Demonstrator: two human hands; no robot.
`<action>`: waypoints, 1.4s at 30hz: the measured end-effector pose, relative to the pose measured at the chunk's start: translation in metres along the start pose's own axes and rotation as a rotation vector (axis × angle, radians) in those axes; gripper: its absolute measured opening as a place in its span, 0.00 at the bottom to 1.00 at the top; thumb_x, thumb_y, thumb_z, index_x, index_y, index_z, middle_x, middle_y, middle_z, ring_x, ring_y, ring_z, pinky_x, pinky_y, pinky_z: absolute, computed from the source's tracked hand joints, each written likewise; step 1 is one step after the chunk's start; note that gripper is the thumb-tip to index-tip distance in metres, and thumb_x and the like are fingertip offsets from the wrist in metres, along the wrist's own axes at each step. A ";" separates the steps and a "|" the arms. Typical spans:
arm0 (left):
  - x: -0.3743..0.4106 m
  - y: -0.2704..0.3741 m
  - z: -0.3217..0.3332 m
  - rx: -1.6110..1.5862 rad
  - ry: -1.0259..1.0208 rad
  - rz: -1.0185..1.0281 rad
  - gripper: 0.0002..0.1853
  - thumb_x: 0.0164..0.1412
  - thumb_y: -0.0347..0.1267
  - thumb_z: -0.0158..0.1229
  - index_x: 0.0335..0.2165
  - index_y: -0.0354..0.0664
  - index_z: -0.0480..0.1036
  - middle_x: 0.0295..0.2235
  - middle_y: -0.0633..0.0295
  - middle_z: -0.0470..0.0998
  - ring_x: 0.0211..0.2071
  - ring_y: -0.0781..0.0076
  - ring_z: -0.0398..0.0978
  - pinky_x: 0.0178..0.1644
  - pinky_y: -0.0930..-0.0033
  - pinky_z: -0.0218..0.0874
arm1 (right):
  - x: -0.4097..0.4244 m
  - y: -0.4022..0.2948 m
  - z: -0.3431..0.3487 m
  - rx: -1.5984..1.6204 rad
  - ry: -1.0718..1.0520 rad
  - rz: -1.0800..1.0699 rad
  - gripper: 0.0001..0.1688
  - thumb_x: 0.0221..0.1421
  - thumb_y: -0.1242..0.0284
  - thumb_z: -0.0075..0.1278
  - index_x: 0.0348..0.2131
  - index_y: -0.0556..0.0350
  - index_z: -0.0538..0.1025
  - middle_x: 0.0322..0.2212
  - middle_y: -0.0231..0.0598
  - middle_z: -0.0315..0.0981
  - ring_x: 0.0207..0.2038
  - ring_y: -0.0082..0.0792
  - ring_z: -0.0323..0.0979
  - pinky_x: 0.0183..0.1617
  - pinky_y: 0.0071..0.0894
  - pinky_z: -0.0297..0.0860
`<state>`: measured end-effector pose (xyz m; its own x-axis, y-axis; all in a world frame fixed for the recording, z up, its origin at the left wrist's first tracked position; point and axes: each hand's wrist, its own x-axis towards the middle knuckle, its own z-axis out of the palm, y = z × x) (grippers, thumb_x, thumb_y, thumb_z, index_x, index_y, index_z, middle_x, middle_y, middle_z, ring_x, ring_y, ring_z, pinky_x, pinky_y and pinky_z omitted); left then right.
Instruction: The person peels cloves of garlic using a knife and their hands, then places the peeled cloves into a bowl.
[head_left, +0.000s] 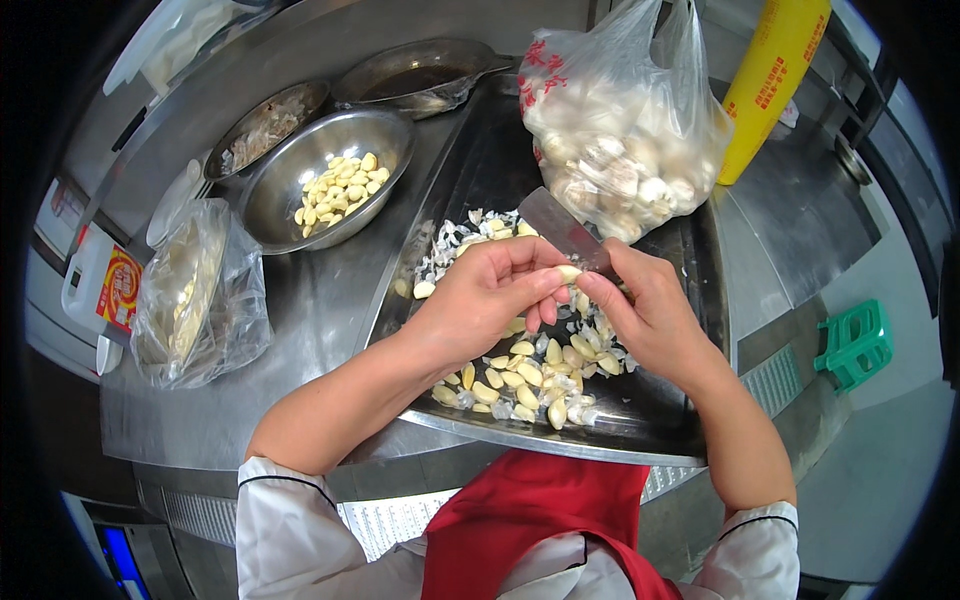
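Between the thumb and fingers of my left hand (487, 292) is a pale garlic clove (568, 274). My right hand (652, 307) grips a knife with a broad rectangular blade (566, 229); the blade points up and to the left, and its handle is hidden in the palm. My right thumb is at the clove's right end. Below both hands, peeled garlic cloves (529, 373) and papery skins lie in a dark metal tray (660, 420). More white skins (450, 244) and a few cloves are heaped behind my left hand.
A clear plastic bag of garlic bulbs (622, 165) stands at the tray's back right, beside a yellow roll (772, 90). Leftward are a steel bowl (262, 202) with peeled cloves, a bowl of skins (266, 127), a pan (420, 75) and a plastic-bagged container (199, 300).
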<state>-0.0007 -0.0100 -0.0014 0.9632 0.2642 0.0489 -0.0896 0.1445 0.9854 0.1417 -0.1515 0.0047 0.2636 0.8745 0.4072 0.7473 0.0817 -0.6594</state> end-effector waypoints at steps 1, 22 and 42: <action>0.000 0.000 0.000 -0.003 0.001 0.003 0.09 0.63 0.30 0.51 0.37 0.33 0.71 0.28 0.64 0.74 0.25 0.83 0.69 0.28 0.81 0.60 | 0.000 0.000 0.000 -0.016 -0.002 -0.006 0.11 0.56 0.72 0.49 0.27 0.63 0.67 0.20 0.50 0.66 0.23 0.52 0.66 0.26 0.38 0.61; 0.001 -0.007 -0.007 -0.121 -0.051 -0.079 0.11 0.65 0.32 0.48 0.42 0.37 0.70 0.33 0.61 0.76 0.28 0.79 0.72 0.32 0.78 0.64 | 0.000 0.003 0.003 -0.115 0.026 -0.063 0.11 0.55 0.72 0.49 0.25 0.61 0.66 0.19 0.49 0.65 0.23 0.53 0.66 0.26 0.42 0.60; 0.001 -0.002 -0.007 -0.233 -0.068 -0.149 0.14 0.68 0.33 0.40 0.42 0.33 0.67 0.33 0.56 0.76 0.28 0.77 0.72 0.31 0.79 0.65 | -0.002 0.002 0.003 -0.120 0.029 -0.086 0.11 0.55 0.73 0.49 0.25 0.62 0.66 0.18 0.49 0.64 0.22 0.51 0.65 0.25 0.40 0.60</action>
<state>-0.0010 -0.0035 -0.0045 0.9843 0.1598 -0.0747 0.0058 0.3938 0.9192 0.1411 -0.1514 0.0007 0.2123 0.8523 0.4781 0.8348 0.0962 -0.5420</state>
